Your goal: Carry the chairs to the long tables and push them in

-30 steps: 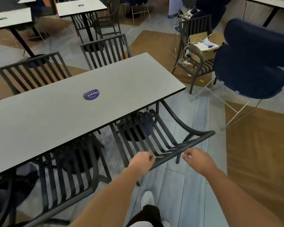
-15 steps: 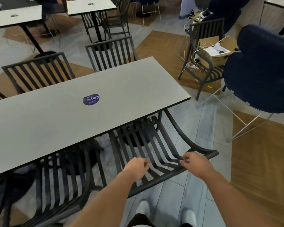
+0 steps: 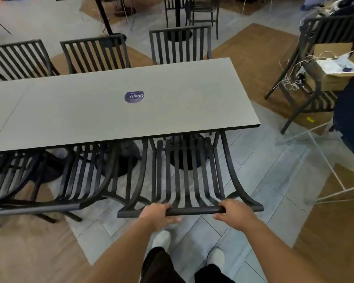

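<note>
A black slatted metal chair stands at the near right end of the long grey table, its seat tucked under the tabletop. My left hand and my right hand both grip the chair's top back rail, about shoulder width apart. A second black chair sits pushed in to the left of it. Three more black chairs line the table's far side.
A round purple sticker lies on the tabletop. At right stands a black chair holding a cardboard box with cables, and a dark blue upholstered chair on thin white legs. More tables stand at the back.
My view has swung to face the table squarely. The chair has straightened and slid further under the table, with both hands closed around its top rail.
</note>
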### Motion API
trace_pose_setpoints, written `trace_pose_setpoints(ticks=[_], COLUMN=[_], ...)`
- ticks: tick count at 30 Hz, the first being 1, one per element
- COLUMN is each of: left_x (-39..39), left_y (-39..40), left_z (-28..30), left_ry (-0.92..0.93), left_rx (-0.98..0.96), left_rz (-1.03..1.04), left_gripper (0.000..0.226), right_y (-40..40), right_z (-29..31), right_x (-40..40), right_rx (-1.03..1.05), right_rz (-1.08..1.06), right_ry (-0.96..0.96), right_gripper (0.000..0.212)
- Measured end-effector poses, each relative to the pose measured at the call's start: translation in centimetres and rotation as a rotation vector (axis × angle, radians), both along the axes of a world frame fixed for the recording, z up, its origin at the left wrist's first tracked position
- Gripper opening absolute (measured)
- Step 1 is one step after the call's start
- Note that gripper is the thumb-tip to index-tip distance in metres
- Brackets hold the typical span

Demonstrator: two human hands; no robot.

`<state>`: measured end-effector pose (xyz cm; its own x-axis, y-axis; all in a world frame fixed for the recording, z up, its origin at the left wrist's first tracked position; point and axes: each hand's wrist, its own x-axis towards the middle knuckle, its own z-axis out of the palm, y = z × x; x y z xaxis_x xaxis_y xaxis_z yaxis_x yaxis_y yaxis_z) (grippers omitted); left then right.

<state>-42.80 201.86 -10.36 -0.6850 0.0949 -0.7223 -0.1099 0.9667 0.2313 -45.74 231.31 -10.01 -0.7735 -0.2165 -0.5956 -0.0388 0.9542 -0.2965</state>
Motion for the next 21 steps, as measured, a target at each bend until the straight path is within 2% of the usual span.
trace_pose_setpoints(ticks=[6, 14, 21], left_x=[0.8, 0.6, -0.5], left_y=[2.0, 3.5, 7.4], left_z=[-1.1, -2.1, -2.2], left_ry=[0.123, 0.083, 0.059], left_rx=[-0.125, -0.129, -0.115], left_rz=[0.013, 0.056, 0.094], left_gripper=[0.039, 0.038, 0.037], right_y=[1.2, 2.4, 6.4], right_z=[-2.6, -3.8, -4.6], right_x=[-0.7, -0.3, -2.1], right_rx=[0.047, 0.042, 0.013], right_rz=[0.132, 0.127, 0.145], right_ry=[0.080, 0.123, 0.129], right_gripper=[0.041, 0.040, 0.040])
